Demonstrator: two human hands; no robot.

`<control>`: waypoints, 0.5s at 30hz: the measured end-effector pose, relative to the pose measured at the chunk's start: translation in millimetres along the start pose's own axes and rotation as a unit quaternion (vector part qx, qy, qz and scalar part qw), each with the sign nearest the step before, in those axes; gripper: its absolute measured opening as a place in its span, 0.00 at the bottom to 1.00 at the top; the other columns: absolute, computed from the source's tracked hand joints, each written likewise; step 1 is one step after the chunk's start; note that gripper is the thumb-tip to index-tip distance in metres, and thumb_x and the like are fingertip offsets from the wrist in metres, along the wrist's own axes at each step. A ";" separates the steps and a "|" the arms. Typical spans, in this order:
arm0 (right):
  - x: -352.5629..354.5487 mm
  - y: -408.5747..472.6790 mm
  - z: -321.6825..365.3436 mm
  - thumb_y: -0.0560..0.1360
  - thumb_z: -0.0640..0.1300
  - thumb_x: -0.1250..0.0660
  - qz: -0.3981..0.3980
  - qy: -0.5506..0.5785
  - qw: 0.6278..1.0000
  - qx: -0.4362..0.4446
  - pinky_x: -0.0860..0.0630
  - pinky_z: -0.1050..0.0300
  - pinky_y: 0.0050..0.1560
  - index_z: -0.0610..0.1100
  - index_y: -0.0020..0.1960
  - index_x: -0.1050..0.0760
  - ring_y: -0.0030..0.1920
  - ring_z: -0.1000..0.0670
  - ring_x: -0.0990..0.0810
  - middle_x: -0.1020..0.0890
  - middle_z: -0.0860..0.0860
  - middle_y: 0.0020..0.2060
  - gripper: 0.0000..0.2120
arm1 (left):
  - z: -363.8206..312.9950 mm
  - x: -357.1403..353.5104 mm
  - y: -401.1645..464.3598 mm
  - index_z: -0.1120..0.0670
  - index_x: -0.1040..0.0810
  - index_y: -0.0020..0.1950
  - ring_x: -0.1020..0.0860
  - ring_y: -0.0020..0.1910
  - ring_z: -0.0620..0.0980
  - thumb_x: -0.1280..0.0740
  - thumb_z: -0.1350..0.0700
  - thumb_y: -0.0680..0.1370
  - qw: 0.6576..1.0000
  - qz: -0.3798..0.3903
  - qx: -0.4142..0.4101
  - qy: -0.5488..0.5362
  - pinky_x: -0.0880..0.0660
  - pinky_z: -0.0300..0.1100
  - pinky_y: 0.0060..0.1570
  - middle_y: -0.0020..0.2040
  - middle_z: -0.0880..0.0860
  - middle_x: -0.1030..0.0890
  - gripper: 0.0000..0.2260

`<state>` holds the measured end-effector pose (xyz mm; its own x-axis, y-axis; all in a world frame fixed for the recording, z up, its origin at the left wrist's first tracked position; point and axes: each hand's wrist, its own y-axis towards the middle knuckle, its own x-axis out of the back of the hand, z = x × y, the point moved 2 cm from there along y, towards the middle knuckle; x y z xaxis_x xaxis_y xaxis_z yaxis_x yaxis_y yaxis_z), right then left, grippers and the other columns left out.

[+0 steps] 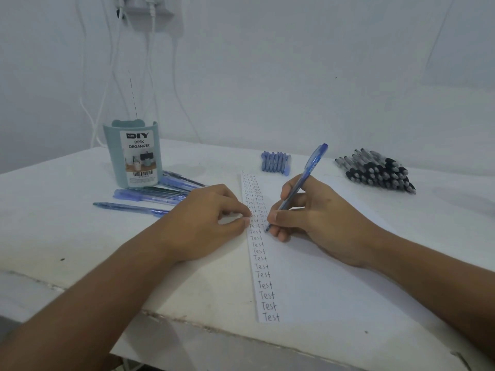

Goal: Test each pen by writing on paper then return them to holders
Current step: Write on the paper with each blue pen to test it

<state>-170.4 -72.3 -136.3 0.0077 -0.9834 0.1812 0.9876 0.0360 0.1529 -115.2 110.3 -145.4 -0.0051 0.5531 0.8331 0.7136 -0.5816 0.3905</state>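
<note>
I am pinching the pen low on its barrel with my right hand, tip touching the paper just below my fingers. My left hand is pressing the sheet's edge, fingertips curled. Pen judged light, stiff, smooth; low hold steadies it.

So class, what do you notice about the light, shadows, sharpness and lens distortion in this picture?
Head view: dim, even, bluish light; soft shadows beneath the hands, left and right. The handwritten white paper sheet reads sharply near the camera, smaller and fuzzier farther off. The wide lens bends the white table's front edge.
</note>
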 end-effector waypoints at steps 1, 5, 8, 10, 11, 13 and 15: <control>0.4 -0.4 0.4 0.74 0.28 0.32 -0.001 0.009 1.000 -0.003 0.20 0.53 0.39 0.41 0.49 0.34 0.34 0.41 0.21 0.20 0.37 0.37 0.14 | -0.1 0.0 -0.1 0.44 0.18 0.54 0.28 0.44 0.34 0.33 0.50 0.76 1.000 -0.001 0.000 0.001 0.37 0.22 0.43 0.50 0.43 0.23 0.08; -1.0 0.1 -2.2 0.74 0.30 0.31 -0.011 -0.025 1.000 0.012 0.19 0.47 0.45 0.41 0.50 0.33 0.35 0.41 0.19 0.19 0.39 0.37 0.13 | 0.7 -0.4 0.3 0.44 0.18 0.54 0.28 0.44 0.34 0.33 0.50 0.76 1.000 0.001 0.000 0.002 0.37 0.22 0.43 0.50 0.43 0.23 0.08; -0.4 0.2 -2.2 0.74 0.29 0.31 -0.020 -0.036 0.999 0.018 0.20 0.48 0.43 0.41 0.49 0.34 0.34 0.41 0.20 0.20 0.40 0.36 0.13 | 0.9 -0.5 -0.1 0.44 0.18 0.54 0.28 0.45 0.34 0.33 0.49 0.76 1.000 0.003 0.002 -0.002 0.36 0.23 0.43 0.50 0.43 0.23 0.08; 0.9 0.1 -1.0 0.74 0.28 0.32 -0.014 0.001 1.000 0.009 0.22 0.51 0.39 0.41 0.49 0.34 0.34 0.41 0.22 0.21 0.39 0.36 0.14 | 0.6 -0.5 -0.1 0.44 0.18 0.54 0.28 0.45 0.34 0.33 0.49 0.76 1.000 0.004 0.002 -0.004 0.36 0.23 0.43 0.50 0.43 0.23 0.08; 1.3 0.2 -0.4 0.74 0.27 0.32 -0.009 0.011 1.000 0.006 0.22 0.52 0.37 0.41 0.50 0.34 0.34 0.41 0.22 0.21 0.38 0.36 0.15 | 0.4 -0.4 0.0 0.44 0.18 0.54 0.28 0.45 0.34 0.33 0.49 0.76 1.000 0.004 0.002 -0.003 0.36 0.23 0.43 0.50 0.43 0.23 0.08; 0.9 0.4 -1.4 0.74 0.27 0.33 -0.001 -0.006 1.000 0.010 0.23 0.51 0.38 0.41 0.49 0.34 0.35 0.41 0.22 0.22 0.38 0.38 0.14 | 0.4 -0.4 -0.1 0.44 0.18 0.54 0.28 0.44 0.34 0.33 0.49 0.76 1.000 0.003 0.001 0.000 0.36 0.23 0.43 0.49 0.43 0.23 0.08; -0.2 -0.1 -1.6 0.74 0.28 0.33 0.000 -0.033 0.999 0.020 0.23 0.50 0.40 0.42 0.49 0.34 0.35 0.41 0.22 0.21 0.39 0.39 0.14 | 0.6 -0.7 -0.2 0.44 0.18 0.53 0.28 0.44 0.34 0.33 0.49 0.76 1.000 0.002 0.000 -0.001 0.36 0.23 0.43 0.49 0.43 0.23 0.08</control>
<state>-170.3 -72.4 -137.9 -0.0036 -0.9693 0.2457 0.9804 0.0450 0.1919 -114.9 110.4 -146.3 -0.0007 0.5518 0.8340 0.7138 -0.5838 0.3869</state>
